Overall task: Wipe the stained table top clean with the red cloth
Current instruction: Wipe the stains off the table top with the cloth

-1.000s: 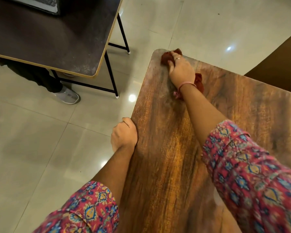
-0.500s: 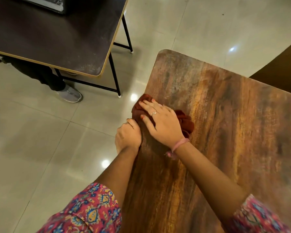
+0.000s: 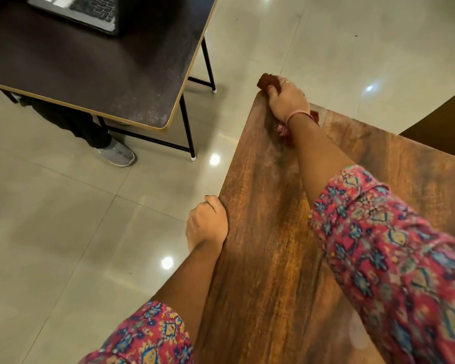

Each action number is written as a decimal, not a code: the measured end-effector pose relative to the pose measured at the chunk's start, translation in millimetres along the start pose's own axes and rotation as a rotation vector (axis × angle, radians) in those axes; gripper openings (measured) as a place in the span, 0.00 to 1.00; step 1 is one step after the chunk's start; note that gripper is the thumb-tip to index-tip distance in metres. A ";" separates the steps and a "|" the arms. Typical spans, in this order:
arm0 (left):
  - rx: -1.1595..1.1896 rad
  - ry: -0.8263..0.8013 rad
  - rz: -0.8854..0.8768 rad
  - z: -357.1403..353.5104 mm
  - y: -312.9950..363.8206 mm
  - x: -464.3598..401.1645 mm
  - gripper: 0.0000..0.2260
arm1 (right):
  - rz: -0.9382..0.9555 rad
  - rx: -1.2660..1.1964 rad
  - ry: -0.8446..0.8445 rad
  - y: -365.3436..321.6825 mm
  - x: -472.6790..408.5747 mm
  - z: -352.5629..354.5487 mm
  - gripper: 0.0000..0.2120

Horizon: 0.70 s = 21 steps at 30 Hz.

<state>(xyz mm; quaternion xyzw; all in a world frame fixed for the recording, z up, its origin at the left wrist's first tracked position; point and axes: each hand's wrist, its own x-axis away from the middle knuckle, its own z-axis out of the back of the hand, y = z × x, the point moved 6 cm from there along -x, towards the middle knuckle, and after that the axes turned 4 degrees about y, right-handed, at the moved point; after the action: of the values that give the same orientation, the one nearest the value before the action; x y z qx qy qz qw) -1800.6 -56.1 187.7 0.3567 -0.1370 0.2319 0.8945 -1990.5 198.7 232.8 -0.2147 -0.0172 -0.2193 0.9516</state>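
Two hands are working here, and the wiping looks to be partway through rather than finished. Starting at the left, the left hand [image 3: 206, 223] is resting against the near-left edge of the brown wood-grain tabletop [image 3: 268, 258], its fingers curling over the rim and gripping it, which I judge to be steadying the person. Moving right and farther away, the right hand [image 3: 288, 101] is reaching to the far-left corner of the tabletop and pressing down on the crumpled red cloth [image 3: 267, 81]; whether its fingers are lying flat or curling into the fabric I cannot tell. Part of the cloth is poking out past the fingertips at the corner, and another part is showing below the wrist, so the cloth is lying directly under that hand and well apart from the left one. Faint dull smears are showing along the strip below the cloth, and the wide right-hand stretch of the tabletop probably needs passes too.
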 end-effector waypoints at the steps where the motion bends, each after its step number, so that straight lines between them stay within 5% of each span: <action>1: -0.007 -0.002 -0.001 -0.3 -0.4 0.0 0.24 | 0.007 0.015 0.019 -2.2 3.1 -1.3 0.23; 13: -0.017 0.012 -0.001 -1.0 0.0 -2.0 0.25 | 0.343 0.093 0.030 5.5 240.7 -36.2 0.24; 17: -0.006 -0.004 0.003 -2.8 2.1 -1.8 0.24 | 0.340 0.115 0.041 7.7 186.4 -25.9 0.23; 21: 0.002 -0.014 0.002 -3.8 1.7 -1.5 0.24 | 0.129 0.061 0.120 21.2 70.4 1.7 0.24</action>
<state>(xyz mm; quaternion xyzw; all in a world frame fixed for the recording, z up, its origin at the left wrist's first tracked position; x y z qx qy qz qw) -1802.5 -52.9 185.4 0.3592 -0.1434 0.2304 0.8929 -1917.8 187.7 234.8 -0.1725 0.0468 -0.1694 0.9692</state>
